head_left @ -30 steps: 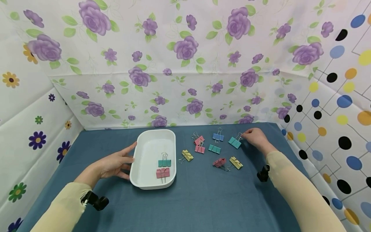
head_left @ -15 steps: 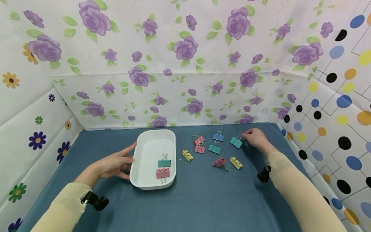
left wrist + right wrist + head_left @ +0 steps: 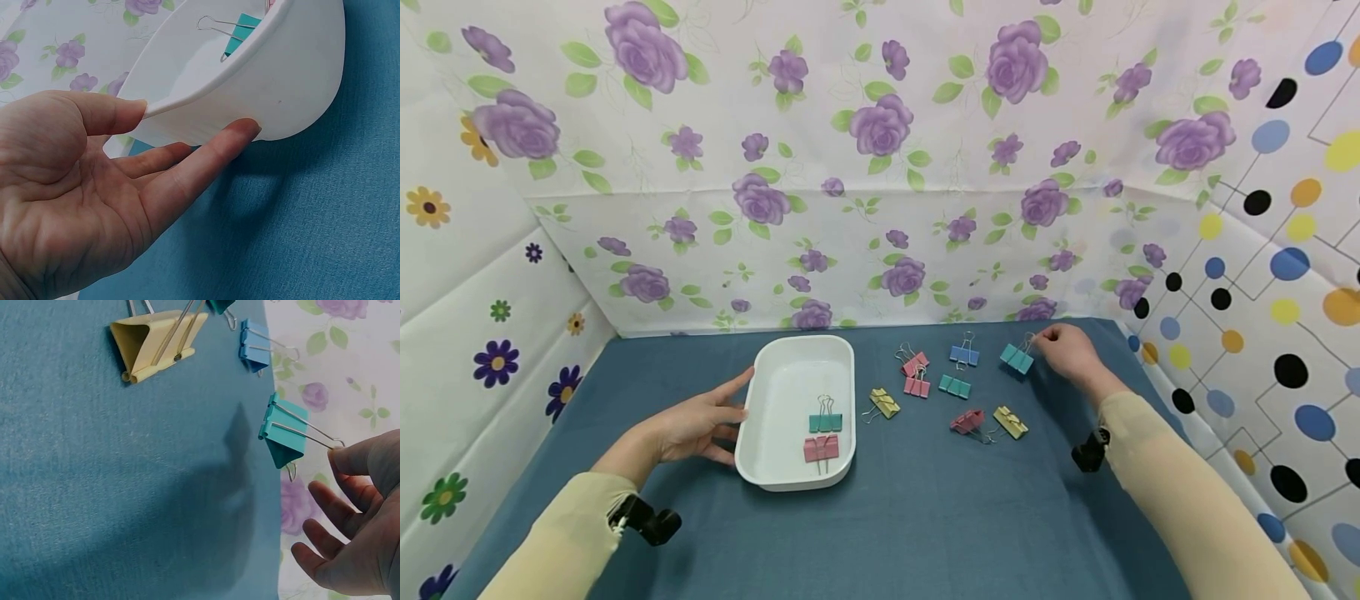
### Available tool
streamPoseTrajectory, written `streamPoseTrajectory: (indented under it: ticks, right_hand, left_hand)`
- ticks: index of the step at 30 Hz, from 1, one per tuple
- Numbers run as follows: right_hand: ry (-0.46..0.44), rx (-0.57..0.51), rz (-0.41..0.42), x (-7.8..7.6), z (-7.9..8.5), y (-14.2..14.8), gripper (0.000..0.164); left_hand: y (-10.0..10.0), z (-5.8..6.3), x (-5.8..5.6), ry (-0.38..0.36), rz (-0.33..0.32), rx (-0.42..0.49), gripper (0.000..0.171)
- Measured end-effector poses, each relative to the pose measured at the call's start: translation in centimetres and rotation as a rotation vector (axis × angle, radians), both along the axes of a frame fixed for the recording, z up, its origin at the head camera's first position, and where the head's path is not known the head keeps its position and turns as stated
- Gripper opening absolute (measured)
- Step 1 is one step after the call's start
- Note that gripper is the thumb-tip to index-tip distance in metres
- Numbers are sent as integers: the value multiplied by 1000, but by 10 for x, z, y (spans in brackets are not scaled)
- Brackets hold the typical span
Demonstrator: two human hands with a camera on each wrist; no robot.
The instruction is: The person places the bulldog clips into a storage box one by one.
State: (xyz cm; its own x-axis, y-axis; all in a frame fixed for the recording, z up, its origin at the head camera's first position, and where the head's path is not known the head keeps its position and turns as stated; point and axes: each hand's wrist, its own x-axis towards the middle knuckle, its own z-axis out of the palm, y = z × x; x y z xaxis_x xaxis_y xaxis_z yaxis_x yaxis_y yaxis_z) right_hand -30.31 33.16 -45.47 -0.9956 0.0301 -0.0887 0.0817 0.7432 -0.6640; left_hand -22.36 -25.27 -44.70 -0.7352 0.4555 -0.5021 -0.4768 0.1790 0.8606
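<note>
My right hand (image 3: 1067, 352) pinches the wire handle of a teal binder clip (image 3: 1017, 359) between thumb and index finger; its other fingers are loosely curled. In the right wrist view the teal binder clip (image 3: 286, 430) hangs from the fingertips of the right hand (image 3: 362, 519), its shadow falling on the cloth. My left hand (image 3: 696, 423) touches the left side of a white tray (image 3: 795, 483). In the left wrist view, the thumb of the left hand (image 3: 81, 181) meets the tray's rim and the extended fingers lie against its outer wall. Inside are a teal clip (image 3: 826, 422) and a pink clip (image 3: 822, 447).
Right of the tray lie several binder clips: two overlapping pink ones (image 3: 917, 387), a blue one (image 3: 965, 355), a teal one (image 3: 955, 385), a yellow one (image 3: 886, 402), a dark pink one (image 3: 967, 420) and another yellow (image 3: 1011, 422). Flowered cloth (image 3: 880, 250) stands behind the blue table (image 3: 925, 525).
My right hand has shifted slightly right with the teal binder clip, which has swung and moved the same way. The left hand and tray have stayed put.
</note>
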Motion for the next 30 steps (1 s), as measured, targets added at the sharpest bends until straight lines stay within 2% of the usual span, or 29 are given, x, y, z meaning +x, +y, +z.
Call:
streamPoseTrajectory:
  ticks: [8,19,26,30]
  right_hand:
    - [57,21,-10,6,15,-7,36]
    - [130,8,-39,8,30,-15,38]
    - [195,2,-25,8,39,-19,45]
    - [213,-7,-23,9,43,-23,43]
  left_hand:
    - [0,0,0,-5,0,1,82]
    - [2,-1,-1,-2,11,-10,79]
    - [1,-1,-1,-1,15,-14,78]
    - [1,-1,-1,0,8,-15,79]
